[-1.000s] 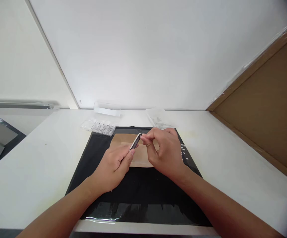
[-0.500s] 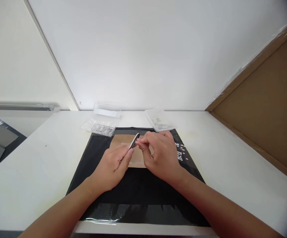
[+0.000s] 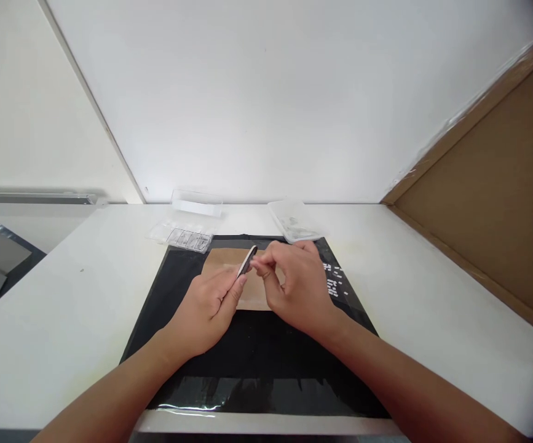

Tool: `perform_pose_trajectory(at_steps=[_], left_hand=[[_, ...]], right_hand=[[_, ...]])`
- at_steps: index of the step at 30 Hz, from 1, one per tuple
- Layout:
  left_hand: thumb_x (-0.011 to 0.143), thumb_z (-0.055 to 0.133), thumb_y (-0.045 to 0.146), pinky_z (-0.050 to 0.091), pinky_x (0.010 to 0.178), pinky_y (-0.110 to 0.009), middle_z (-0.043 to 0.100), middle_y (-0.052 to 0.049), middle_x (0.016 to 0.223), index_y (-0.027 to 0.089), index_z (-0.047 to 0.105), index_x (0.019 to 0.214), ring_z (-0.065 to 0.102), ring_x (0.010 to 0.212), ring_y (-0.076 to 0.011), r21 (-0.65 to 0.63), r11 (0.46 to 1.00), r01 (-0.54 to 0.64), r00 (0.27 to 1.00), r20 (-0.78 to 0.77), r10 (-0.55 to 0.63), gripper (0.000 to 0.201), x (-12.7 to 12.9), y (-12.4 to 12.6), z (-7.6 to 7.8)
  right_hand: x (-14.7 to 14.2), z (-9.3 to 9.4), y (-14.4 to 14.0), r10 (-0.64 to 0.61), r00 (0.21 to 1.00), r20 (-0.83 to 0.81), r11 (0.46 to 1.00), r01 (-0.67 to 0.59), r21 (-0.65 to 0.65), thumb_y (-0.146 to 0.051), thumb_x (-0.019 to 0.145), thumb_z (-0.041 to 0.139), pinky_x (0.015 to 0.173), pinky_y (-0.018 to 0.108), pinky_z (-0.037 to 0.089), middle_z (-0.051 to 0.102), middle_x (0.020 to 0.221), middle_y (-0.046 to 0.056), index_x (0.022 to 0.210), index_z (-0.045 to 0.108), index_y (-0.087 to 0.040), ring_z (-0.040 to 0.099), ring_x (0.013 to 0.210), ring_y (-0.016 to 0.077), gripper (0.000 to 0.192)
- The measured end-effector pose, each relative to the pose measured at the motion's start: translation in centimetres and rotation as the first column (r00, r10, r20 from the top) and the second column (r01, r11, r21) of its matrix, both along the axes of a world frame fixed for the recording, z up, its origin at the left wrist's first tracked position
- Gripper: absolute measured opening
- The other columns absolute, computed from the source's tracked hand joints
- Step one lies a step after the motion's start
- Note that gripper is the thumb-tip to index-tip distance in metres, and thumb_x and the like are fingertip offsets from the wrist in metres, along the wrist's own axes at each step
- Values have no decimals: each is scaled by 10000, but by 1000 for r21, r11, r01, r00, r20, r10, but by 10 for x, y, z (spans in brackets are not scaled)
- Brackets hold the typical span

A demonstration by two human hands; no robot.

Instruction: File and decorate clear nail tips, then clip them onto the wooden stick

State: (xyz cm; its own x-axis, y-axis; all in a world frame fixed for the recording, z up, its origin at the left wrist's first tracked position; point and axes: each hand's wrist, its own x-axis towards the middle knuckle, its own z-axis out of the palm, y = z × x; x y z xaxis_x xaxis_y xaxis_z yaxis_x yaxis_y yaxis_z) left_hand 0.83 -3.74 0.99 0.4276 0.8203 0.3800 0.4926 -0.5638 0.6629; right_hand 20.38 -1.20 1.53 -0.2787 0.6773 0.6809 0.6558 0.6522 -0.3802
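Observation:
My left hand (image 3: 208, 311) is closed around a thin, flat, dark piece with a white edge (image 3: 247, 261), gripping it between thumb and fingers. The piece is tilted and seen nearly edge-on, so its kind cannot be told. My right hand (image 3: 298, 286) has thumb and forefinger pinched together close against the piece's right side. Whatever is between those fingertips is too small to make out. Beneath both hands lies a sheet of brown paper (image 3: 253, 301) on a black mat (image 3: 257, 351).
Small white pieces (image 3: 333, 284) lie at the mat's right side. Behind the mat stand a clear compartment tray (image 3: 189, 240), a clear plastic box (image 3: 197, 203) and a translucent tray (image 3: 296, 223) with small bits. A brown framed panel (image 3: 482, 184) leans at the right.
The whole view has shifted slightly. Both hands keep nearly the same hold, with the dark piece turned a little between them.

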Motion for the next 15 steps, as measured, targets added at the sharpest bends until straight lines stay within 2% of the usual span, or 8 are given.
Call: perform_pose_trajectory(at_steps=[5,8,11,15], left_hand=[[1104,397,296,390,625,-284,509,38,571,199,484,731,493,549,-121,2,1000,-1,1000,-23,1,395,0,0,0],[1107,389,297,411,633,-282,514,43,574,193,567,836,499,540,-124,0,1000,12,1000,-1,-12,341,1,-1,1],[1108,389,306,416,625,-280,515,45,582,186,604,932,510,546,-129,-22,1000,6,1000,9,-6,303,1,-2,1],[1104,402,292,408,627,-279,520,39,587,187,571,825,507,559,-125,-22,1000,7,1000,5,-7,343,1,-3,0]], right_hand=[[1,4,-2,17,998,58,999,-15,-44,-223,1006,553,742,360,294,675,703,-40,769,502,-209,567,599,127,243],[2,6,-1,-26,999,31,999,27,-40,-230,1003,571,756,359,302,676,694,-46,786,526,-213,587,608,130,222],[3,6,2,-78,997,15,997,78,16,-248,1005,571,761,364,312,673,683,-38,796,532,-217,575,595,139,214],[2,5,1,-31,998,46,999,30,13,-233,1015,544,755,359,312,678,697,-35,777,500,-214,573,594,132,243]])
